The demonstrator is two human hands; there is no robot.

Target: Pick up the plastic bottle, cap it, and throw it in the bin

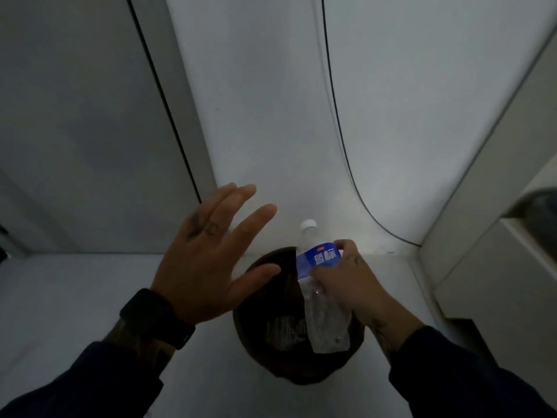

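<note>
Clear thin plastic, seemingly empty, light and crushable, the capped bottle (319, 285) is gripped mid-body by the right hand (346, 279) above the dark bin (271, 351), while the left hand (211, 257) is held spread and empty.

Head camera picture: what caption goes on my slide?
Right hand holds the capped plastic bottle over the dark bin.

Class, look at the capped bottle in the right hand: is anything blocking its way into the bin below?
Nothing visible does. The bottle hangs over the open bin; the left hand is spread beside it, off to the left.
</note>
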